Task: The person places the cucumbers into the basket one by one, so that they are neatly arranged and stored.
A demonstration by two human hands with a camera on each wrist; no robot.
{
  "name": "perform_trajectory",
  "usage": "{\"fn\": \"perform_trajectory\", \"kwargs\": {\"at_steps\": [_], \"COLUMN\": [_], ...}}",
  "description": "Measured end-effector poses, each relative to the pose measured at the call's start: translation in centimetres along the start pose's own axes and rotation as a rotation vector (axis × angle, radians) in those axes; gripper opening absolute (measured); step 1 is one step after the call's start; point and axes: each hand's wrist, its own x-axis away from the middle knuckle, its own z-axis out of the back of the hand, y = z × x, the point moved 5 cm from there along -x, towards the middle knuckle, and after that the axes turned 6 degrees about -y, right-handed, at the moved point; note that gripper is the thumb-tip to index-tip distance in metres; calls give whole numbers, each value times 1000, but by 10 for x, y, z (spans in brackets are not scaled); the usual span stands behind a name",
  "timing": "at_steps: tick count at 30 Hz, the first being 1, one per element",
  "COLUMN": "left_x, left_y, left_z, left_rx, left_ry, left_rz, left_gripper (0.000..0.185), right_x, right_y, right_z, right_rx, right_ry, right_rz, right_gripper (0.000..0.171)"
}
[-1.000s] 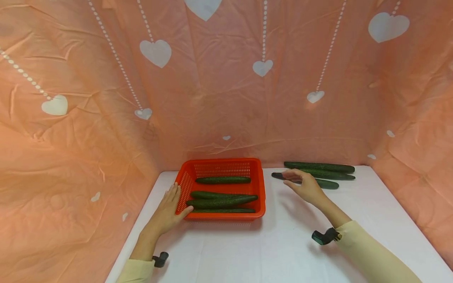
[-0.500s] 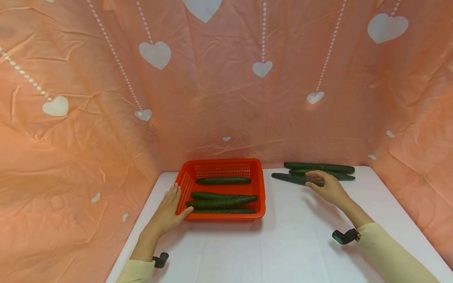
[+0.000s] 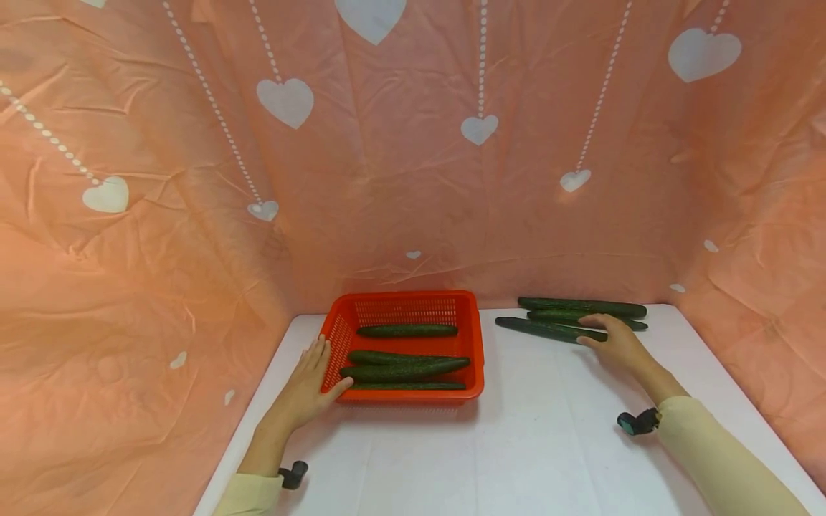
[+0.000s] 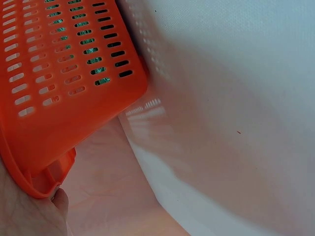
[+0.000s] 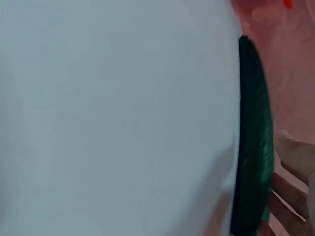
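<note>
Orange plastic basket (image 3: 474, 344) sits w/ its left wall against the left hand (image 3: 308, 387): palm and straight fingers flat on the slotted side, thumb hooked under the near corner, so the hand steadies it rather than clamps it. Four cucumbers lie lengthwise inside it, just right of that hand; the wrist view shows green through the slots (image 4: 93, 49).

Right hand (image 3: 618, 345) is well apart from the left, out on the white tabletop (image 3: 516, 444). Its fingertips (image 5: 290, 150) rest along the near cucumber (image 3: 542, 329), the front one of a row of three lying side by side just beyond the hand. Fingers look bent over the top of it, but a closed grip isn't clear from either view; can't tell if it's pinched or only touched.

Judgement on doing this step well: take the near cucumber around its middle, not the tip, so it lifts level and doesn't swing. Thumb under, fingers over. Lift clear before moving across, since the two behind it (image 3: 581, 307) lie touching or nearly so and could roll. Left hand should hold the basket put so it doesn't slide on the smooth cloth.

No brands, labels or readable writing anywhere; backdrop (image 3: 413, 179) is pink cloth w/ white hearts and dotted strings only.
</note>
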Motion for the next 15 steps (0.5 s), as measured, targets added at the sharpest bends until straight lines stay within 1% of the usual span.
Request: {"fn": "perform_trajectory", "kwargs": {"at_steps": [4, 7, 11, 15], "left_x": [0, 0, 0, -1], "left_y": [0, 0, 0, -1], "left_z": [-1, 0, 0, 0], "left_rx": [1, 7, 7, 4], "left_ry": [-2, -3, -4, -3], "left_rz": [-2, -2, -1, -2], "left_gripper": [103, 103, 103, 103], "right_x": [0, 0, 0, 0], "right_y": [12, 17, 19, 20], "right_z": [-3, -6, -9, -10], "right_rx": [5, 16, 39, 45], "right_ry": [-28, -40, -44, -35], "right_rz": [-44, -61, -55, -30], "right_gripper": [48, 48, 46, 43]}}
